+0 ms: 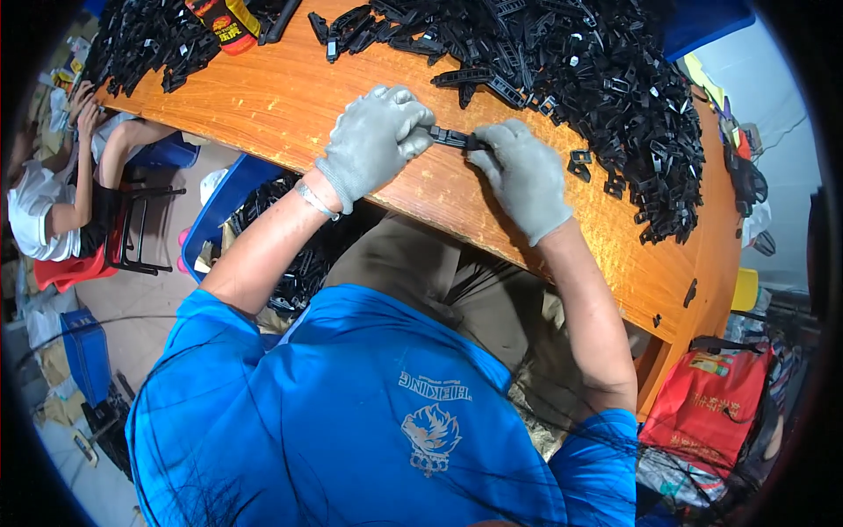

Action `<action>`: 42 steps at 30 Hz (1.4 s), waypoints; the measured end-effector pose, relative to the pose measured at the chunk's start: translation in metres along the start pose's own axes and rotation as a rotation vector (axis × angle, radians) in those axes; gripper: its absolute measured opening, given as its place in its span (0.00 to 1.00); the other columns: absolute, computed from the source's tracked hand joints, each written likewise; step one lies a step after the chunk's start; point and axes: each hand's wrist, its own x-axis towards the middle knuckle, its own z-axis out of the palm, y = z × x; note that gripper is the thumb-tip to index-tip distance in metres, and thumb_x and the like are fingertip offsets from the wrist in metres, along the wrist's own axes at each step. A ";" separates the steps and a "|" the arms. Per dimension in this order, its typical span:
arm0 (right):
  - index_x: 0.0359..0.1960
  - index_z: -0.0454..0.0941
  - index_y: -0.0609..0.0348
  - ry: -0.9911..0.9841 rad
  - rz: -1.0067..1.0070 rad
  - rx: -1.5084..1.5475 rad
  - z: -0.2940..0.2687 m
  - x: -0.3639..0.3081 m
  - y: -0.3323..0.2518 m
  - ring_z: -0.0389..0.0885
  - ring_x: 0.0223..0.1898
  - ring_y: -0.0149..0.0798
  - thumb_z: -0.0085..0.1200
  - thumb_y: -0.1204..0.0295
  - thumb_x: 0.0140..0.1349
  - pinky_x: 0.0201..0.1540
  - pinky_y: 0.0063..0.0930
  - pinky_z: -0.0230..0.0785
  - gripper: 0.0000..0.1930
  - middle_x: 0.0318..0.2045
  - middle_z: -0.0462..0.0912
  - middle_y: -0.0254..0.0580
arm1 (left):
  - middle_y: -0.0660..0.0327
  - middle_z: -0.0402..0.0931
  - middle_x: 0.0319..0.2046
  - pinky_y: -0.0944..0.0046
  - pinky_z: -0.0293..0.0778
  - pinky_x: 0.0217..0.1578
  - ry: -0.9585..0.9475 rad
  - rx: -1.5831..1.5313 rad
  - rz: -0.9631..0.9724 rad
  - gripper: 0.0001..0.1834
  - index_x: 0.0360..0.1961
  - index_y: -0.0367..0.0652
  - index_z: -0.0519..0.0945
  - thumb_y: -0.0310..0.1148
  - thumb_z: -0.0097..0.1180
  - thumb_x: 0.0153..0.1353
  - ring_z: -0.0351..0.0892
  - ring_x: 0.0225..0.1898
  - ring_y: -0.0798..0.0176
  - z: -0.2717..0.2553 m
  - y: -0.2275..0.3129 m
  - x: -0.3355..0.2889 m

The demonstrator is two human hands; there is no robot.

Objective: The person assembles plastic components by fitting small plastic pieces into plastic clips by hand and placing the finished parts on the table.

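Observation:
Between my two gloved hands, just above the near edge of the wooden table [290,104], is a slim black plastic part [452,138]. My left hand [376,140], in a grey glove, is closed on its left end. Thumb and fingers of my right hand [523,172], gloved the same way, pinch its right end. The fingertips hide both ends of the part. Beyond my right hand spreads a large heap of black plastic parts [571,70]. A small loose black piece [580,165] lies to the right of that hand.
Another black heap [149,44] lies at the far left beside a red and yellow package [226,25]. Below the table edge stands a blue bin [219,206] with more black parts. A seated person [53,206] is at the left. A red bag [707,404] stands at lower right.

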 end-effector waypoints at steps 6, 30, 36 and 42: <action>0.47 0.89 0.46 0.122 0.035 0.127 0.006 0.007 -0.005 0.87 0.42 0.49 0.67 0.63 0.67 0.42 0.45 0.81 0.10 0.41 0.84 0.41 | 0.57 0.82 0.37 0.49 0.76 0.46 -0.009 -0.007 -0.010 0.10 0.41 0.46 0.86 0.36 0.71 0.62 0.80 0.43 0.47 0.000 0.003 0.002; 0.48 0.88 0.49 0.328 0.123 -0.055 -0.050 -0.075 0.069 0.88 0.47 0.49 0.69 0.68 0.64 0.49 0.39 0.81 0.11 0.47 0.86 0.41 | 0.53 0.83 0.46 0.54 0.76 0.58 -0.341 -0.253 -0.210 0.13 0.51 0.36 0.84 0.30 0.65 0.68 0.83 0.52 0.50 -0.104 -0.029 -0.045; 0.49 0.87 0.46 0.257 0.154 -0.269 -0.036 -0.076 0.089 0.86 0.47 0.50 0.70 0.69 0.63 0.48 0.43 0.80 0.13 0.43 0.84 0.42 | 0.48 0.82 0.55 0.49 0.75 0.64 0.047 0.023 0.010 0.23 0.62 0.41 0.81 0.37 0.64 0.70 0.81 0.59 0.44 -0.008 -0.006 0.035; 0.43 0.84 0.48 0.149 0.144 -0.195 -0.045 -0.078 0.068 0.86 0.43 0.52 0.68 0.72 0.63 0.45 0.46 0.81 0.08 0.42 0.83 0.44 | 0.51 0.84 0.56 0.47 0.77 0.61 -0.024 0.040 -0.146 0.23 0.61 0.45 0.83 0.38 0.69 0.67 0.81 0.60 0.43 0.024 0.012 0.078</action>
